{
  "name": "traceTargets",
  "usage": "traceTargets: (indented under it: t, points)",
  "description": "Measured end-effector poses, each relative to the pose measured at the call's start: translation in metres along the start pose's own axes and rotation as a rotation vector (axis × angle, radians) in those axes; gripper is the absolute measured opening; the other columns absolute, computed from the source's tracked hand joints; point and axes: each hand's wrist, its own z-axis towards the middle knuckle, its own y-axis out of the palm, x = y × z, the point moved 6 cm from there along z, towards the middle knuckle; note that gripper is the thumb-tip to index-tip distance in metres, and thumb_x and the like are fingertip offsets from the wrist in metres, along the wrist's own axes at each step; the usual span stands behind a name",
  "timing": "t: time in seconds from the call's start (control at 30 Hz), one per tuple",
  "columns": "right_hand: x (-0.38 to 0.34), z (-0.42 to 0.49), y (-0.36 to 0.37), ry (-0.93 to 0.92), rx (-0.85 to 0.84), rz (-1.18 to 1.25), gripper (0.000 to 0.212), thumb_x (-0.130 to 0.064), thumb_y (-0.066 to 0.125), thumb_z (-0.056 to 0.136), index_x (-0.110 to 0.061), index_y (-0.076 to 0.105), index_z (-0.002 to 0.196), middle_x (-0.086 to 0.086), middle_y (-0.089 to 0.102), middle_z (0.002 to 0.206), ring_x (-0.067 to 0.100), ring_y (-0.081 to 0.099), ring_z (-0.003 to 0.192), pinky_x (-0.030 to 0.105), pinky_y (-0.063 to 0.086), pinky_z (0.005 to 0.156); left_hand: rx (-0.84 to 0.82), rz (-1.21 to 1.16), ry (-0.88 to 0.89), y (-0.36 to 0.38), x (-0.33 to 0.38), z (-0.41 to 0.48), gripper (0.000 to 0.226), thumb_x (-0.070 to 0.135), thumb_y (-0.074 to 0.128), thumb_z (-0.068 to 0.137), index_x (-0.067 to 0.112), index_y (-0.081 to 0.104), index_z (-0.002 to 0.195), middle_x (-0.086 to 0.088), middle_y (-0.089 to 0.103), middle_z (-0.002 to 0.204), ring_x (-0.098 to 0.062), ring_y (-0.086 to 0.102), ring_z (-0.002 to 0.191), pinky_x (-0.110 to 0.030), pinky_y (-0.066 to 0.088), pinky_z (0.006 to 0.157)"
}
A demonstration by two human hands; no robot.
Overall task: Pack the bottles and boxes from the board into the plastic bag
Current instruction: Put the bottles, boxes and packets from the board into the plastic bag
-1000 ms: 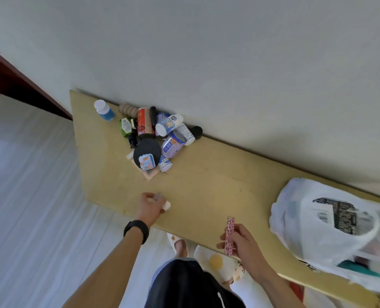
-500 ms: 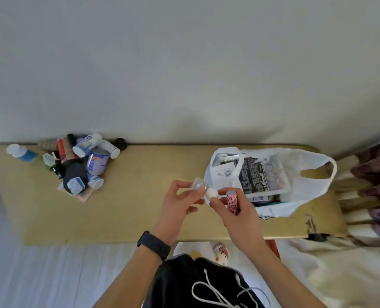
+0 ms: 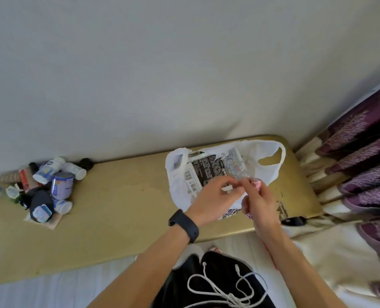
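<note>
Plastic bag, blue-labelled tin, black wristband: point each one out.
plastic bag (image 3: 176, 187), head view, on its white left wall.
blue-labelled tin (image 3: 62, 185), head view, on the middle of its label.
black wristband (image 3: 183, 225), head view, on the band across the left wrist.

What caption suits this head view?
Left hand and right hand, holding a pink tube, meet over the plastic bag.
</note>
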Motion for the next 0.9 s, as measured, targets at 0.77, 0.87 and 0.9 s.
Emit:
traceTargets:
  t: [0.77,0.87,0.9]
  points:
    - [0.013,0.101,0.03,-0.039,-0.117,-1.225,0.057,-0.048,0.05,0.088,-0.02,0.044,0.138,0.017,0.043,0.143,0.032,0.05,0.121,0.043,0.046,0.098,0.385,-0.083,-0.223,-0.112,-0.048,-0.008,0.021,0.03,0.056,0.09,0.012,0.062,0.082,0.006,0.073,0.075,-0.016,0.048,0.071,-0.029,0.036,0.067]
    - [0.011,0.11,-0.005,0.007,0.032,-1.266,0.063,-0.058,0.048,0.091,-0.036,0.028,0.147,0.018,0.008,0.16,0.039,0.011,0.145,0.052,0.024,0.114,0.326,-0.239,-0.25,-0.113,-0.052,-0.01,0.018,0.034,0.063,0.083,0.02,0.063,0.071,0.001,0.064,0.058,-0.018,0.059,0.077,-0.028,0.037,0.078]
    - [0.014,0.111,-0.01,0.053,-0.01,-1.235,0.066,-0.06,0.05,0.09,-0.039,0.028,0.148,0.016,0.003,0.162,0.039,0.005,0.147,0.054,0.02,0.116,0.283,-0.231,-0.279,-0.112,-0.051,-0.01,0.017,0.035,0.063,0.085,0.019,0.066,0.08,0.0,0.058,0.052,-0.017,0.063,0.071,-0.025,0.036,0.078]
